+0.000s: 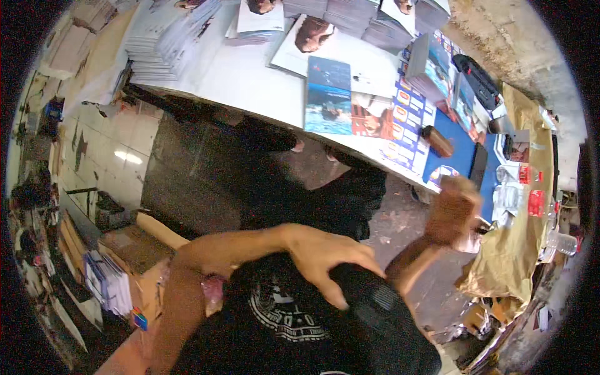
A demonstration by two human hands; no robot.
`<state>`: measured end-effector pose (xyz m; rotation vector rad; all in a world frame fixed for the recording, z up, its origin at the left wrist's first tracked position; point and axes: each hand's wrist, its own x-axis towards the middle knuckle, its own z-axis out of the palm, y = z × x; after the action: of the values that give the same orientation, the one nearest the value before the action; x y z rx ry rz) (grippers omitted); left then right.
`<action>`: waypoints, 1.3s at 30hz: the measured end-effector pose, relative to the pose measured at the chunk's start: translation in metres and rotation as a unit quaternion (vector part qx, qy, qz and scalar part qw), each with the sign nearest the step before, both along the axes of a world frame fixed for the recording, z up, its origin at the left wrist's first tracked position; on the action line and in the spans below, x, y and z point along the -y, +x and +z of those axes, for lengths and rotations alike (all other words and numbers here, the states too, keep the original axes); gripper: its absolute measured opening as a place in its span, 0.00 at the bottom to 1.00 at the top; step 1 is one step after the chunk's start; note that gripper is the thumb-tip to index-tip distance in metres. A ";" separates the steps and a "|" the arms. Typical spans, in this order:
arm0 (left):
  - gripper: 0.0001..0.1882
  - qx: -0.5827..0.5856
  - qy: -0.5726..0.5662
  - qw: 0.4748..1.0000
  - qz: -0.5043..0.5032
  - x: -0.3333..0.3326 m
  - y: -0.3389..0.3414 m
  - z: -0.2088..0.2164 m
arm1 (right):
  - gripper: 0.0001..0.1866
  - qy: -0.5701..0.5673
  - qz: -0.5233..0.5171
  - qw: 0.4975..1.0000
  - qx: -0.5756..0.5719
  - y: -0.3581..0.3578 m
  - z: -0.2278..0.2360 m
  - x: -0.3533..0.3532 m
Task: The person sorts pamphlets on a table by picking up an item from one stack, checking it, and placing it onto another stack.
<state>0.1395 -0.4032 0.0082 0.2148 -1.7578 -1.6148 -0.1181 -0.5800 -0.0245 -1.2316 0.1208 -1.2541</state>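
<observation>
My left hand reaches across my body. Its thumb and fingers are bent round the black sleeve on my right side. My right hand is raised at the table's right front edge, smeared by motion, so its fingers and anything in them cannot be made out. Close to it on the table lie a brown block-like object and a dark bar on a blue surface. Farther left, a blue booklet with a water picture lies flat near the front edge.
Tall stacks of booklets stand on the white table. A black tool lies at the back right. Clear plastic bottles with red labels lie beside brown paper. A cardboard box sits at the lower left.
</observation>
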 end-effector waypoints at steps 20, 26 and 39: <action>0.32 0.066 0.314 0.902 -0.290 0.012 -0.015 -0.093 | 0.28 -0.368 -0.163 0.761 -0.509 0.244 -0.062 0.116; 0.17 0.173 0.140 0.970 0.100 -0.019 0.050 -0.084 | 0.22 -0.373 -0.184 0.724 -0.550 0.272 -0.067 0.114; 0.13 0.155 0.066 0.805 0.569 0.015 0.103 -0.081 | 0.45 -0.080 -0.246 0.870 -0.419 0.141 -0.037 -0.002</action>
<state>0.2422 -0.4183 -0.0726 1.3717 -1.2314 -0.7858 0.0227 -0.5777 -0.0620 -1.9064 1.0380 -1.0680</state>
